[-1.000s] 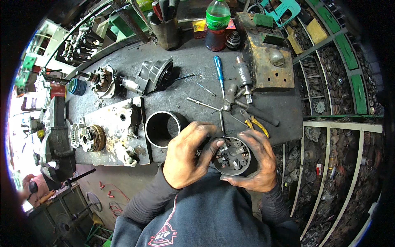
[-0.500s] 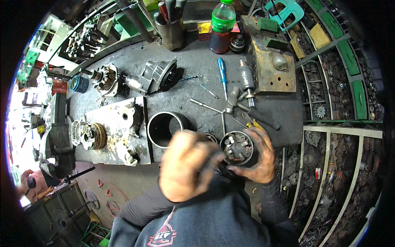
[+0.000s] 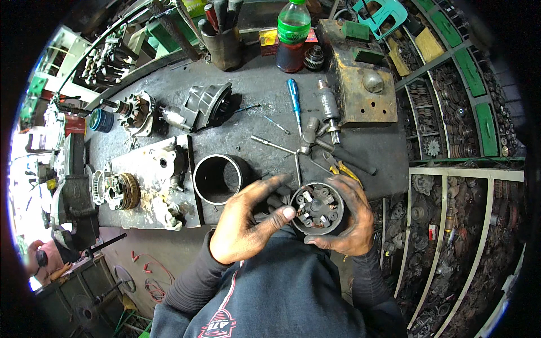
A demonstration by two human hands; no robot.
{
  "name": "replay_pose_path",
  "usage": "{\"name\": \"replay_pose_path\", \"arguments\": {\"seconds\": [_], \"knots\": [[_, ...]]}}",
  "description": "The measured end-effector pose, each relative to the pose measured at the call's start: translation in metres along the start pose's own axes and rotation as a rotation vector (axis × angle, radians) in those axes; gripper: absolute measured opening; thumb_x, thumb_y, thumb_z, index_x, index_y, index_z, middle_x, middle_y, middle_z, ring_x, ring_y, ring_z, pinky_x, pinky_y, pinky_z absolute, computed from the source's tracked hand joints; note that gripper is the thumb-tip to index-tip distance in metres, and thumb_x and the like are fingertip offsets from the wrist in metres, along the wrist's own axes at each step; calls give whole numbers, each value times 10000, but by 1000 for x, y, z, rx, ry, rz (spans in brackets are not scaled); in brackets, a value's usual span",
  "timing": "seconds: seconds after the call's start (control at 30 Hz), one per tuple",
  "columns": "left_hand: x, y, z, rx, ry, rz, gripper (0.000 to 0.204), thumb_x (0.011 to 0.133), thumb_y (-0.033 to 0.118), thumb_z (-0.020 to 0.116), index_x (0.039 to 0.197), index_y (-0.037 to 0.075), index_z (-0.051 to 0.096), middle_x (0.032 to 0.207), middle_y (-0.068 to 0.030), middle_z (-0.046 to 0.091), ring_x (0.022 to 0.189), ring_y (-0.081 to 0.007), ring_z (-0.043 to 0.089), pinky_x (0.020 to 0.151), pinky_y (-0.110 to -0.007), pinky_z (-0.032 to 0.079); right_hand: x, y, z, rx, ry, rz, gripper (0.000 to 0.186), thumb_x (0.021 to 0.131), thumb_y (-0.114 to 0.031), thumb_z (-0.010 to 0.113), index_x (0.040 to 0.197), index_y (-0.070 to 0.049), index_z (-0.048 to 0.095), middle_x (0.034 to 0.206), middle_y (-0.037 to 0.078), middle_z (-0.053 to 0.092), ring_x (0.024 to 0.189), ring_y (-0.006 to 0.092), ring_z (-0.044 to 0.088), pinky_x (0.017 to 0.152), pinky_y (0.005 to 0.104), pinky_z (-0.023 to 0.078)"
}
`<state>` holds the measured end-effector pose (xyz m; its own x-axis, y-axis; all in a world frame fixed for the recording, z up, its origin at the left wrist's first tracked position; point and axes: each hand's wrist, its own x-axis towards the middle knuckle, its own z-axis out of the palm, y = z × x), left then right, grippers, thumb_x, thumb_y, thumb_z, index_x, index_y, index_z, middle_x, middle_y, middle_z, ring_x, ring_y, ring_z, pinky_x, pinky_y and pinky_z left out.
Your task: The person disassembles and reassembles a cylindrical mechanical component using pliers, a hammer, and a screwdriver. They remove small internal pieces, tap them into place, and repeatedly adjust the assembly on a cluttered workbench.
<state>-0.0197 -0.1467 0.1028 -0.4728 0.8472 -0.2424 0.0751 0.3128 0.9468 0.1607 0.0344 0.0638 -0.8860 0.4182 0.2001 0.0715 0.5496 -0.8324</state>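
A round dark metal starter motor housing (image 3: 319, 206), its open face up, shows a ring of brushes and brush holders inside. My right hand (image 3: 355, 219) wraps around its right side, thumb along the near rim. On the other side, my left hand (image 3: 248, 222) closes against the housing, its thumb tip touching the left rim; its blackened fingers curl beside it and are partly hidden. An empty dark metal cylinder (image 3: 198, 183) stands on the bench, left of the hands. Just beyond the housing lie a hammer (image 3: 308, 137), yellow-handled pliers (image 3: 345, 168) and a T-shaped wrench (image 3: 274, 145).
On the dark workbench (image 3: 253, 79) are a blue screwdriver (image 3: 294, 98), an armature (image 3: 327, 104), a black motor casing (image 3: 207, 107), a stator coil (image 3: 128, 190) and a bottle (image 3: 293, 36). A rusty metal block (image 3: 360, 84) stands far right. Shelves of parts (image 3: 468, 180) line the right.
My left hand, blurred above the bench edge before, has come down to the housing's left rim. The housing sits slightly further left, its brushes now plainly visible.
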Motion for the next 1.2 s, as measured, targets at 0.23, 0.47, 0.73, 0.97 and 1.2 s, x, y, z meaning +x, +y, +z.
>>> {"name": "replay_pose_path", "arguments": {"seconds": [0.23,0.47,0.73,0.97,1.2], "knots": [[5,-4,13,-420,-179,-48,709,901,289,808,1440,-58,506,1222,-134,681,1169,-190,613,1039,-348,479,9,-19,1,112,-108,-39,975,562,-373,988,1382,-21,596,1356,198,590,1268,373,585,1091,470,464],[8,-14,18,-511,-195,-193,587,935,179,758,1419,-57,523,1226,-118,678,1133,-155,623,1001,-315,499,22,-12,5,219,-356,-18,982,620,-312,958,1451,-15,528,1415,216,563,1346,381,529,1146,484,405],[-3,-43,17,-841,-155,-254,669,863,25,686,1486,-50,453,1317,-143,648,1196,-212,635,1048,-349,505,14,3,6,195,-343,26,969,666,-376,928,1476,-43,512,1478,204,483,1402,380,453,1173,482,364],[-13,-53,17,-1412,-161,-286,841,786,53,589,1568,-68,305,1475,-240,522,1358,-339,541,1175,-494,401,4,79,-7,-363,-5,339,603,778,-277,868,1263,-16,625,1381,187,567,1317,354,524,1040,445,461],[-16,-51,14,-1400,-165,-223,929,702,73,591,1570,-76,294,1485,-249,508,1370,-334,525,1179,-491,391,-11,135,4,-698,-34,341,478,813,-239,826,1170,0,618,1472,285,424,1298,481,490,1083,506,425]]}}
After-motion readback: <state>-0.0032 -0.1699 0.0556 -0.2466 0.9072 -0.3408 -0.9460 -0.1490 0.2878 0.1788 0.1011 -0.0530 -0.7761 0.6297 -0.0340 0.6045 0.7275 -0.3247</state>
